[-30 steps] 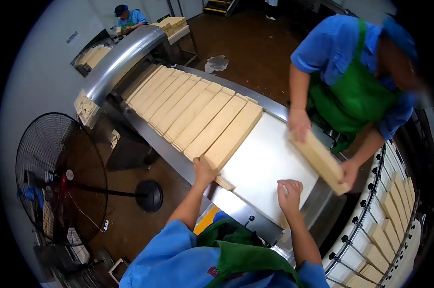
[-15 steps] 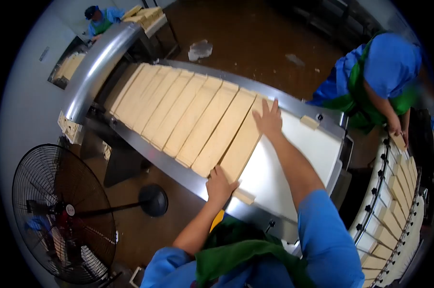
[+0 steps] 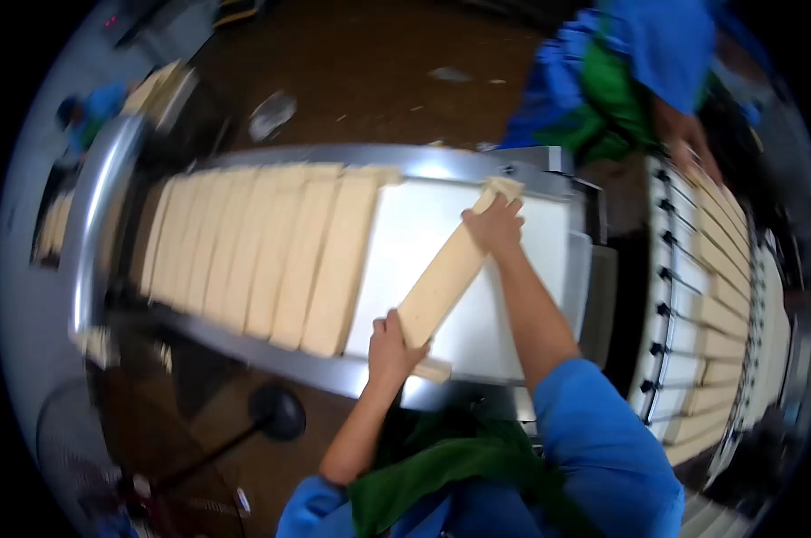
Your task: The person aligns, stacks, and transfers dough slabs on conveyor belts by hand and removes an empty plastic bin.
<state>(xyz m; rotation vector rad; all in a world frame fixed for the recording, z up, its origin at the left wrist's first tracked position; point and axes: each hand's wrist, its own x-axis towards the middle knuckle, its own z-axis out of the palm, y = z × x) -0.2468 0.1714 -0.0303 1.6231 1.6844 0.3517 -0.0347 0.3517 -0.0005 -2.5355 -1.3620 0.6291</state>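
I hold a long pale beige slab, wood-like in colour, at a slant over the white belt. At its near end, my left hand is closed round the edges. My right hand grips it near the far end, where the tip looks layered. Whether the slab touches the belt I cannot tell. To the left, a row of similar slabs lies side by side across the belt. A small beige block sits on the near rail by my left hand.
A metal hood arches over the belt's left end. On the right, a curved conveyor carries more slabs between thin rods, and a co-worker's hands are at its far end. A fan stand's base is on the floor, lower left.
Both hands have drawn a slab away from the row's right end and turned it aslant over the white belt. My view has swung to the right.
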